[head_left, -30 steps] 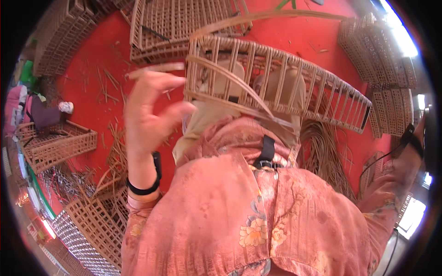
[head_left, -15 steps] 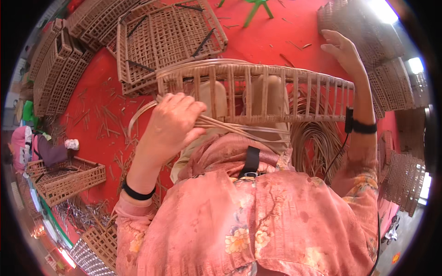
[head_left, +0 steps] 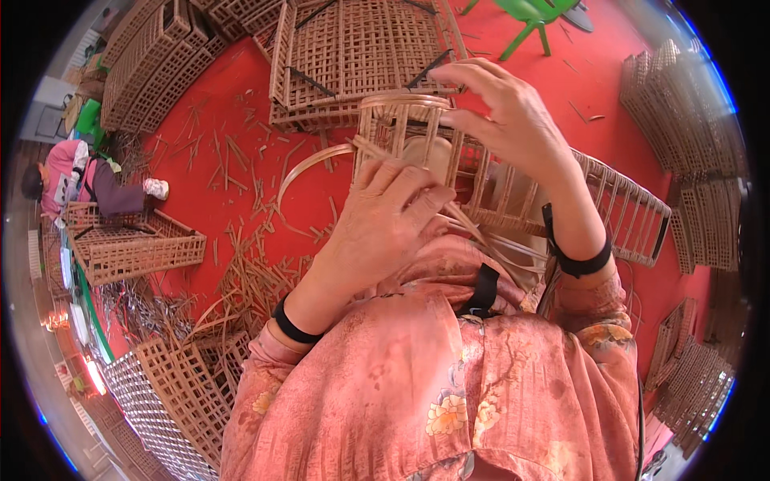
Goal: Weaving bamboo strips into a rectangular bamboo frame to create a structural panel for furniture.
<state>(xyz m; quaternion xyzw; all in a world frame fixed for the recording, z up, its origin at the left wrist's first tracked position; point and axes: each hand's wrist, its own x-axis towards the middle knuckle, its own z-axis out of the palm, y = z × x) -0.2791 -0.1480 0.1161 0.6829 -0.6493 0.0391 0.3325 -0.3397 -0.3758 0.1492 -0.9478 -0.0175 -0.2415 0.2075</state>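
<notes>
A narrow woven rattan basket wall (head_left: pixel 553 212) lies across my lap, its slatted side slanting down to the right. My left hand (head_left: pixel 385 216) is closed around a bundle of thin rattan strips (head_left: pixel 501 248) at the wall's left end. One long strip (head_left: pixel 301 172) loops out left of that hand. My right hand (head_left: pixel 509 120) hovers over the upper rim, thumb and fingers apart and curved, with nothing visible between them. Flat strips run along the rim (head_left: pixel 405 100) just left of its thumb. Part of the wall is hidden behind both hands.
A finished-looking rattan tray (head_left: pixel 369 56) lies ahead on the red floor (head_left: pixel 257 180). Stacked baskets stand at left (head_left: pixel 152 68) and right (head_left: pixel 682 112). Cut scraps litter the floor. A green stool (head_left: pixel 533 20) is far off; another person (head_left: pixel 72 172) sits at far left beside a basket (head_left: pixel 140 244).
My right hand has come in from the far right to the rim near my left hand. The basket wall now slants more steeply down to the right. The whole view has shifted.
</notes>
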